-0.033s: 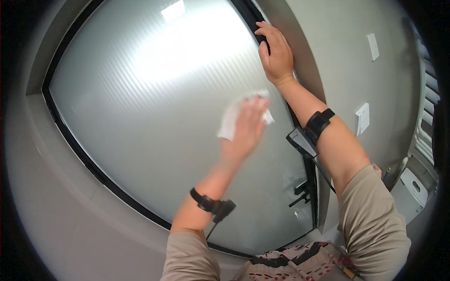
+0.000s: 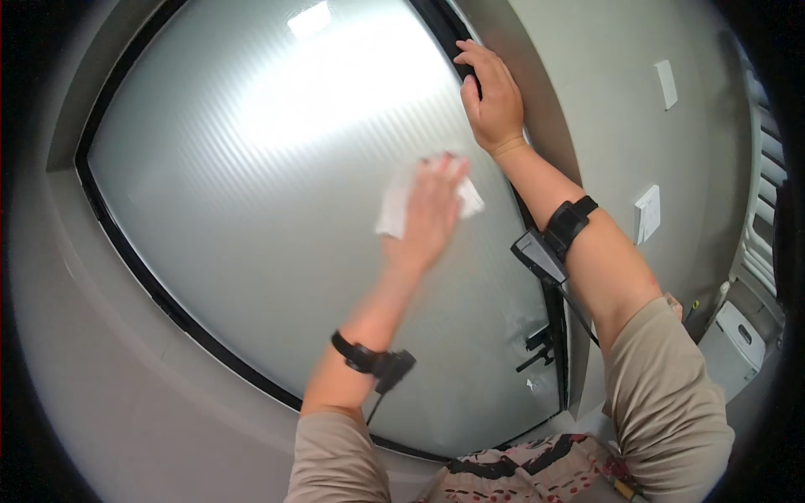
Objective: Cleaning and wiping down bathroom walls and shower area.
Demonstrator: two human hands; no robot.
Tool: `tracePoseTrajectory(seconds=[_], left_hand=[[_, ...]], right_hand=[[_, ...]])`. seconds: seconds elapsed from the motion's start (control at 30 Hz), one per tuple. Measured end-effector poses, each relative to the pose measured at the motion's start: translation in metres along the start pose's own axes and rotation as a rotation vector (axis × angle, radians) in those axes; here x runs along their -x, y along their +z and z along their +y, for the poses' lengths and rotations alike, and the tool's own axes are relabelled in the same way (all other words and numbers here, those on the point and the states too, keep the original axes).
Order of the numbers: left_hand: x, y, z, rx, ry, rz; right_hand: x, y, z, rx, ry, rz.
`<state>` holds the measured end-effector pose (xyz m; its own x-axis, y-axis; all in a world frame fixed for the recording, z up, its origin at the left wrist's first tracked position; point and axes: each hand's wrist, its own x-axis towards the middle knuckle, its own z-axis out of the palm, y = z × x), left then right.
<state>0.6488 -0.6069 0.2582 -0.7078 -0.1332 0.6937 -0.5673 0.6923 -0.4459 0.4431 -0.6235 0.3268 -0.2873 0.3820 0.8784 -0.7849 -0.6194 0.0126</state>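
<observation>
My left hand [image 2: 432,210], smeared by motion, presses a white cloth [image 2: 391,211] flat against a large frosted glass panel [image 2: 251,251] with fine ribs. Parts of the cloth stick out on both sides of the palm. Higher up and to the right, my right hand [image 2: 496,105] rests at the panel's black frame [image 2: 438,21]. Its fingers are loosely bent and the thumb stands apart from them. Each forearm carries a black strap with a small device.
Low on the panel's right side sits a black handle [image 2: 537,348]. Two white plates, an upper one [image 2: 667,85] and a lower one [image 2: 647,214], are on the right wall. Beyond them are a white slatted rack [image 2: 765,189] and a white box-shaped fixture [image 2: 732,348].
My left hand and the cloth have slid a little to the left and up across the glass. My right hand stays at the frame.
</observation>
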Motion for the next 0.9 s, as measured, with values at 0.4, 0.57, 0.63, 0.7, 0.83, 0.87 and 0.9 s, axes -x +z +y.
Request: tracePoseTrajectory(seconds=[0.4,0.57,0.63,0.7,0.83,0.87,0.9], left_hand=[[-0.167,-0.047,-0.053,-0.184,-0.062,0.338],[-0.137,-0.024,-0.027,-0.324,0.106,0.262],[-0.137,-0.029,-0.037,-0.274,0.133,0.237],[-0.14,-0.037,-0.04,-0.228,0.16,0.217],[-0.138,-0.036,-0.036,-0.252,0.104,0.277],[-0.135,-0.029,-0.031,-0.219,0.098,0.323],[-0.129,-0.027,-0.024,-0.215,0.097,0.323]], right_hand=[[-0.002,0.0,-0.003,0.01,-0.022,0.001],[0.001,0.001,0.004,0.027,-0.046,-0.012],[0.001,0.0,0.003,0.025,-0.004,-0.027],[0.0,0.001,0.001,0.03,-0.014,-0.026],[-0.001,-0.001,-0.002,0.038,-0.014,-0.029],[-0.002,-0.002,-0.001,0.043,-0.017,-0.031],[-0.002,-0.003,-0.001,0.048,-0.022,-0.028]])
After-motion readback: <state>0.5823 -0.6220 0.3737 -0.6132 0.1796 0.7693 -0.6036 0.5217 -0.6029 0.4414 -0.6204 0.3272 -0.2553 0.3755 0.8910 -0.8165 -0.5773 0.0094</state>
